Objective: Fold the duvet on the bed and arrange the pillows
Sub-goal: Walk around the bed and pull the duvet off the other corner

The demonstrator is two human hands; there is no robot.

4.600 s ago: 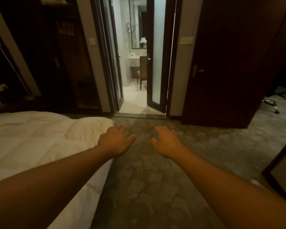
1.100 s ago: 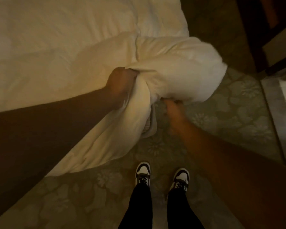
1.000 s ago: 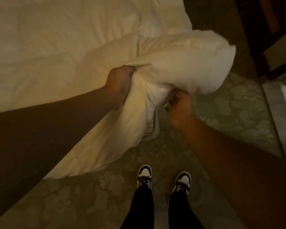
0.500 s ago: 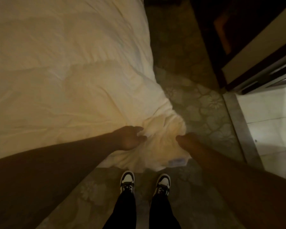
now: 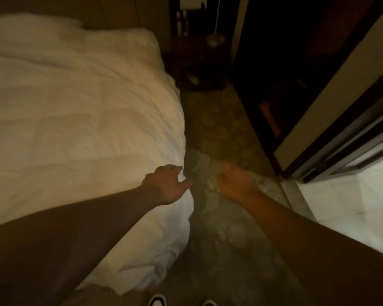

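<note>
Head view, dim warm light, frame soft with blur.

My left hand (image 5: 167,184) is out over the right-hand edge of the puffy white quilted duvet (image 5: 80,111). Back of hand up, fingers loosely bent downward, thumb sticking out to the side toward the floor. Fingertips are at the duvet's edge; I cannot tell whether they touch the fabric or sit just above it. Nothing is pinched or gripped that I can see.

My right hand (image 5: 236,183) is beside the bed, over the grey-green floral-patterned carpet (image 5: 221,228), apart from the duvet. It is blurred; fingers look relaxed and slightly curled, holding nothing. The two hands sit near each other, with a strip of carpet between them.

The duvet covers the bed across the left half of the view, rumpled, its side hanging over the mattress edge down toward the carpet, with a bulge of fabric below my left wrist.

Far end of the aisle: a dark wooden bedside table (image 5: 199,62), with the round metal base of a floor lamp (image 5: 216,38) on it or just by it. To the right, dark wooden door frames (image 5: 332,129) and a pale tiled floor (image 5: 349,199). The white toes of my black-and-white shoes (image 5: 157,301) show at the bottom edge.
</note>
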